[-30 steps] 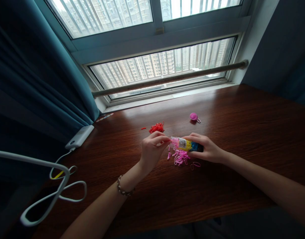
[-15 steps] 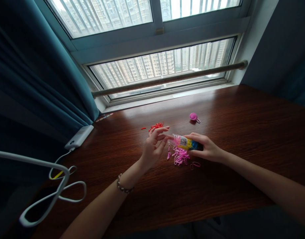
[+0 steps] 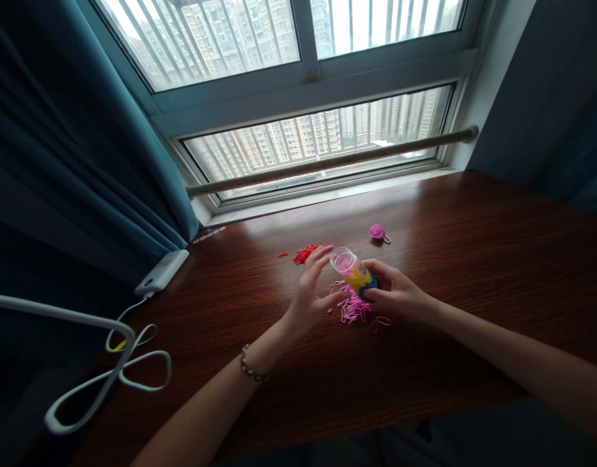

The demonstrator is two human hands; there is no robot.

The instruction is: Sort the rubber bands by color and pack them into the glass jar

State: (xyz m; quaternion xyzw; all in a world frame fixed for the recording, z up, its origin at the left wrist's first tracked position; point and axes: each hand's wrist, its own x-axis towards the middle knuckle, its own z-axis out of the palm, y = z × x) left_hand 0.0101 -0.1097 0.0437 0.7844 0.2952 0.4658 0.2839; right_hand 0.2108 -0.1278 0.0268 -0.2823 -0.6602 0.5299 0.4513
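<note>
My right hand (image 3: 394,285) is wrapped round the lower part of a small clear bottle (image 3: 355,274), tilted with its uncapped mouth up and to the left. Pink, yellow and blue layers show inside it. Beside the bottle's mouth, my left hand (image 3: 314,292) is open, its fingers and thumb spread and nothing between them. Below the bottle lies a pile of pink clips or small bands (image 3: 355,310), too small to tell which. A little heap of red pieces (image 3: 305,253) rests behind my left fingers.
A pink round cap with a loop (image 3: 377,232) lies farther back on the brown wooden table (image 3: 454,240). At the left are a white power bank (image 3: 162,272) and a looping white cable (image 3: 147,371). A blue curtain (image 3: 147,175) hangs beside the window.
The bottle has turned from lying nearly level to standing more upright, its mouth now visible. My left hand has drawn back from the mouth and opened wider.
</note>
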